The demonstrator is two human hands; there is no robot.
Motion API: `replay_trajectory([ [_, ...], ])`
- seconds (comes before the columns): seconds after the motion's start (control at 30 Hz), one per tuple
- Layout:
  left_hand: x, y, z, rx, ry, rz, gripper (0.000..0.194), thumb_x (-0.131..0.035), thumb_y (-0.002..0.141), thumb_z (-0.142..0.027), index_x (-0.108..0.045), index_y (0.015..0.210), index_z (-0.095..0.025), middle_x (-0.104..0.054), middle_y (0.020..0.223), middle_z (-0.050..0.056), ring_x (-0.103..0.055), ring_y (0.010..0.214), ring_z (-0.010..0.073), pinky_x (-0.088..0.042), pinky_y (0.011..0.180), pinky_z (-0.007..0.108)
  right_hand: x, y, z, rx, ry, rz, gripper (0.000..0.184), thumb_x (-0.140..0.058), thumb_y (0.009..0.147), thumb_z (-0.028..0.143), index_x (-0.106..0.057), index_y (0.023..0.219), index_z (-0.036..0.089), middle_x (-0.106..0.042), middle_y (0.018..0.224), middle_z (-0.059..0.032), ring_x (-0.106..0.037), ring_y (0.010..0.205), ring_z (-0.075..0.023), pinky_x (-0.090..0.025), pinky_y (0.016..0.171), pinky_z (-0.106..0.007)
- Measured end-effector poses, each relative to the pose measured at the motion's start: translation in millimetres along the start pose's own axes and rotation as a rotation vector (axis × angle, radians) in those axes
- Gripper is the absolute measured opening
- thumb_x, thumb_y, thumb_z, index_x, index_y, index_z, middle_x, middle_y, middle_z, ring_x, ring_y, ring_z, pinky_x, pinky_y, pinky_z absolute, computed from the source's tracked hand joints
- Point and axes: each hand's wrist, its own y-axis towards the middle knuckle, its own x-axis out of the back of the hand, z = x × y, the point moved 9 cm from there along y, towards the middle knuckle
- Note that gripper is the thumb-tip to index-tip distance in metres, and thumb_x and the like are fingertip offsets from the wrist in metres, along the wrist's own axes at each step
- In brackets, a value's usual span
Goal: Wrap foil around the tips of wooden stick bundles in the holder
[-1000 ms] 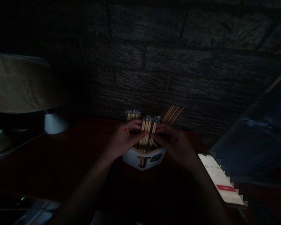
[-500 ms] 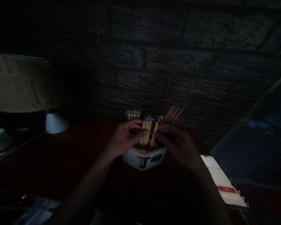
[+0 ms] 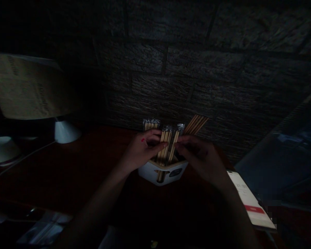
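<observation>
A white square holder (image 3: 155,173) stands on a dark red table (image 3: 67,166) by a dark brick wall. Several wrapped chopstick packs (image 3: 166,143) stand upright in it. My left hand (image 3: 140,150) pinches the middle packs from the left. My right hand (image 3: 199,157) pinches one thin pack (image 3: 175,143) and tilts it a little to the right. Another pack (image 3: 150,125) stands behind my left hand, and bare chopsticks (image 3: 197,125) lean out at the back right.
A lit phone (image 3: 251,204) lies on the table at the right, next to my right forearm. A tilted menu card (image 3: 28,88) on a white base (image 3: 66,131) stands at the left. Crumpled wrappers (image 3: 44,231) lie at the lower left.
My right hand has pulled one thin pack away from the middle bundle, opening a gap. The view has shifted slightly.
</observation>
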Motion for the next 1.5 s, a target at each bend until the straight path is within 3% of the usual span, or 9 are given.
replay_trajectory([
  [0.23, 0.4, 0.2, 3.2, -0.013, -0.002, -0.002, 0.029, -0.074, 0.078, -0.025, -0.064, 0.104, -0.017, -0.077, 0.082, 0.001, -0.072, 0.079, 0.0174, -0.056, 0.073, 0.028, 4.8, -0.8, -0.3, -0.001, -0.009, -0.064, 0.011, -0.070, 0.085, 0.030, -0.071, 0.094, 0.023, -0.076, 0.093, -0.0026, -0.071, 0.087, -0.0193, -0.056, 0.079, -0.033],
  [0.5, -16.2, 3.6, 6.0, 0.067, -0.129, 0.141, 0.030, -0.071, 0.080, -0.023, -0.063, 0.108, -0.016, -0.077, 0.098, 0.006, -0.074, 0.088, 0.0199, -0.057, 0.073, 0.028, -5.9, 0.1, -10.6, -0.026, -0.043, 0.013, 0.013, -0.067, 0.087, 0.030, -0.070, 0.097, 0.023, -0.076, 0.096, -0.0034, -0.072, 0.088, -0.0196, -0.055, 0.081, -0.034],
  [0.63, -16.0, 5.6, 6.6, 0.061, -0.092, 0.131, 0.032, -0.070, 0.079, -0.020, -0.063, 0.110, -0.016, -0.077, 0.101, 0.007, -0.074, 0.092, 0.0215, -0.058, 0.077, 0.032, -7.4, 0.7, -10.3, -0.010, -0.039, 0.020, 0.013, -0.067, 0.087, 0.030, -0.070, 0.097, 0.023, -0.076, 0.096, -0.0032, -0.072, 0.089, -0.0198, -0.056, 0.081, -0.035],
  [1.0, -10.9, 3.0, 7.6, 0.080, -0.094, 0.090, 0.031, -0.070, 0.081, -0.023, -0.065, 0.110, -0.014, -0.077, 0.101, 0.009, -0.074, 0.091, 0.0222, -0.059, 0.074, 0.032, 18.2, -3.3, 6.5, 0.051, -0.062, -0.166, 0.011, -0.068, 0.085, 0.028, -0.069, 0.096, 0.024, -0.075, 0.092, -0.0026, -0.070, 0.087, -0.0201, -0.056, 0.081, -0.034],
  [1.37, -8.0, 5.0, 7.7, 0.051, -0.039, 0.100, 0.033, -0.072, 0.080, -0.026, -0.067, 0.111, -0.015, -0.078, 0.100, 0.008, -0.074, 0.093, 0.0231, -0.057, 0.080, 0.033, -5.1, -0.5, -10.1, 0.031, -0.154, -0.019, 0.013, -0.066, 0.088, 0.030, -0.070, 0.097, 0.023, -0.077, 0.098, -0.0048, -0.071, 0.092, -0.0222, -0.055, 0.085, -0.037],
  [1.5, -10.6, 4.5, 8.8, 0.077, -0.069, 0.120, 0.034, -0.073, 0.079, -0.026, -0.067, 0.110, -0.014, -0.078, 0.098, 0.009, -0.074, 0.092, 0.0236, -0.057, 0.078, 0.032, -5.1, 0.0, -13.4, 0.017, -0.162, -0.028, 0.018, -0.068, 0.087, 0.033, -0.069, 0.102, 0.023, -0.077, 0.093, -0.0048, -0.072, 0.088, -0.0224, -0.056, 0.080, -0.036],
])
